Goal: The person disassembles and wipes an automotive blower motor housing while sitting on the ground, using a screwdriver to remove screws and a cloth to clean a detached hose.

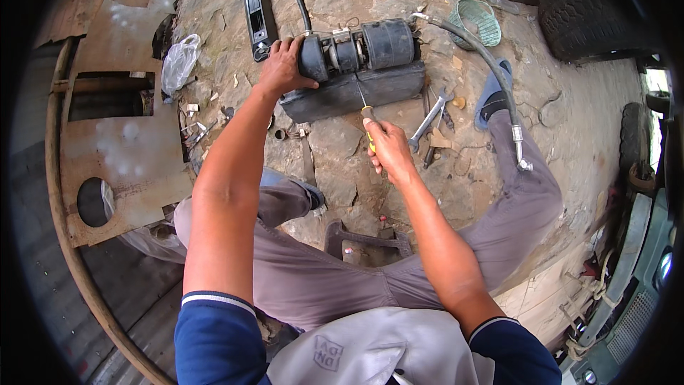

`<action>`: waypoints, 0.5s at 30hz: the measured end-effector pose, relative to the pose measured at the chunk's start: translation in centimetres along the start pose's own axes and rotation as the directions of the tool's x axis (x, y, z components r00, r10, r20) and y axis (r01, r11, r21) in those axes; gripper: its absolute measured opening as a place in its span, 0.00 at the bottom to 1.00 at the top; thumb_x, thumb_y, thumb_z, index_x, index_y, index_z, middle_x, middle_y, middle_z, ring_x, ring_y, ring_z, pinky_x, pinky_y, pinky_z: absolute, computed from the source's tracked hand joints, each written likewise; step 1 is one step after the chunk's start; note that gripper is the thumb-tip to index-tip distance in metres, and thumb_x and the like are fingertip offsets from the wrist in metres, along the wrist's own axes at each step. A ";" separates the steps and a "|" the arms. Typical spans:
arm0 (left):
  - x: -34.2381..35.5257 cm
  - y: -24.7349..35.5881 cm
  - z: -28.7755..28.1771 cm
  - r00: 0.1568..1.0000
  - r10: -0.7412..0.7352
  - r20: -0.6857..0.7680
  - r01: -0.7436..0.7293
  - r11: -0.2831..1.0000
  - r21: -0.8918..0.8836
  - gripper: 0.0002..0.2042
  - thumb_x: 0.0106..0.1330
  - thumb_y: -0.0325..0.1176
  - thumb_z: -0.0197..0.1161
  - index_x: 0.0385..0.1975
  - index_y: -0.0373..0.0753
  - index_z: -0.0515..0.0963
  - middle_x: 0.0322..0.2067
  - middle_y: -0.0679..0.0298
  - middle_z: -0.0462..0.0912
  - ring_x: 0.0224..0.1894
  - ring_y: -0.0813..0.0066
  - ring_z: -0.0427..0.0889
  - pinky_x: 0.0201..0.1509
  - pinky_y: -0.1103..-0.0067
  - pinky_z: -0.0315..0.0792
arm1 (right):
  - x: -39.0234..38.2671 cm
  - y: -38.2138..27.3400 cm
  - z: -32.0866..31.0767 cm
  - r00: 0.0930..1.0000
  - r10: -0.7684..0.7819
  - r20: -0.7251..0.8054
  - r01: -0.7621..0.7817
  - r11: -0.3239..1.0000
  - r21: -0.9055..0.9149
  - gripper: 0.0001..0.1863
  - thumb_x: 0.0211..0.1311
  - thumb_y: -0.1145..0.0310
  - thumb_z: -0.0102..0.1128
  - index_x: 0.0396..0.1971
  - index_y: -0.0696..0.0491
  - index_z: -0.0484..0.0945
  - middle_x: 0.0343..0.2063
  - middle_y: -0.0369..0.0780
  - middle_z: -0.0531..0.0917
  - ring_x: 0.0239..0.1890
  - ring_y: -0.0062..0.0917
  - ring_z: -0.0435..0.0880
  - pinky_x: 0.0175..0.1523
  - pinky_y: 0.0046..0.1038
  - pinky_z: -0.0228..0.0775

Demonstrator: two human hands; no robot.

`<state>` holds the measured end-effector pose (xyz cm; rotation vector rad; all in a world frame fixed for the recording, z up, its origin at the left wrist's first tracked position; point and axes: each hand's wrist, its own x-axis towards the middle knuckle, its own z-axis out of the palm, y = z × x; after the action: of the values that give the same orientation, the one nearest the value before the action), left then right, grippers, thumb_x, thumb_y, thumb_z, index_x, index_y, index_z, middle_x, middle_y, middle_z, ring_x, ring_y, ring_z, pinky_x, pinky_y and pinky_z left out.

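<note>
A black blower unit [388, 43], with two rounded housings and a motor between them, lies on the stone ground in front of me. My left hand [285, 70] grips its left end, thumb on the near side and fingers over the top. In my right hand [390, 146] is a screwdriver [368, 112] with a yellow and black handle. Its thin shaft points away from me at the unit's near side, close to the middle; whether the tip sits in a screw is too small to tell. Right of that hand lie a wrench [429, 122] and other tools.
A black hose [474, 46] with metal fittings curves from the unit's right end toward my right leg. Behind the unit's left end lies a slotted black panel [258, 18]. A green basket [476, 21], a plastic bag [182, 60] and a rusty metal sheet [128, 150] are around it.
</note>
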<state>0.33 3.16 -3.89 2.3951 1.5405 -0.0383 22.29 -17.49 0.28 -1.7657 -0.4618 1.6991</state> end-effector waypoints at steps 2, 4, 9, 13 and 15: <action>-0.2 -0.2 0.2 0.998 0.025 -0.053 -0.026 1.000 -0.005 0.61 0.31 0.50 0.86 0.71 0.42 0.60 0.65 0.49 0.68 0.69 0.43 0.63 0.71 0.60 0.65 | 0.0 0.3 0.3 1.000 -0.013 0.005 0.013 1.000 -0.026 0.20 0.69 0.50 0.58 0.34 0.56 0.76 0.16 0.34 0.73 0.11 0.17 0.69 0.13 0.25 0.61; -0.4 -0.2 0.1 0.998 0.027 -0.062 -0.028 0.999 -0.016 0.60 0.31 0.49 0.87 0.71 0.42 0.61 0.64 0.50 0.69 0.69 0.45 0.64 0.71 0.61 0.66 | -0.1 0.6 0.6 1.000 -0.030 -0.007 0.029 0.997 -0.068 0.21 0.69 0.50 0.58 0.36 0.56 0.77 0.16 0.34 0.74 0.12 0.17 0.70 0.13 0.25 0.61; -0.5 -0.1 -0.1 0.998 0.021 -0.061 -0.023 0.999 -0.034 0.59 0.32 0.48 0.86 0.70 0.41 0.61 0.64 0.52 0.70 0.68 0.48 0.64 0.70 0.61 0.67 | 0.2 1.3 0.8 0.997 -0.060 -0.044 0.055 0.991 -0.120 0.23 0.69 0.48 0.59 0.41 0.56 0.77 0.17 0.34 0.73 0.11 0.15 0.69 0.13 0.23 0.60; -0.4 -0.4 -0.1 1.000 0.008 -0.026 -0.010 0.998 -0.064 0.61 0.32 0.49 0.86 0.72 0.43 0.59 0.66 0.52 0.66 0.70 0.44 0.61 0.72 0.58 0.65 | 0.5 1.8 0.7 0.996 -0.060 -0.068 0.049 0.988 -0.144 0.27 0.68 0.49 0.59 0.50 0.60 0.77 0.16 0.34 0.75 0.12 0.18 0.71 0.14 0.25 0.62; -0.3 -0.5 0.0 1.000 -0.002 -0.005 0.002 0.997 -0.078 0.62 0.31 0.50 0.86 0.73 0.45 0.57 0.68 0.51 0.64 0.72 0.43 0.59 0.73 0.57 0.64 | 0.7 2.2 0.7 0.994 -0.075 -0.083 0.057 0.979 -0.196 0.29 0.67 0.48 0.60 0.53 0.60 0.77 0.15 0.34 0.74 0.12 0.18 0.71 0.14 0.26 0.62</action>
<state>-0.28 3.07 -3.94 2.3351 1.5180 0.0269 21.32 -18.50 -1.70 -1.9333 -0.6569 1.5650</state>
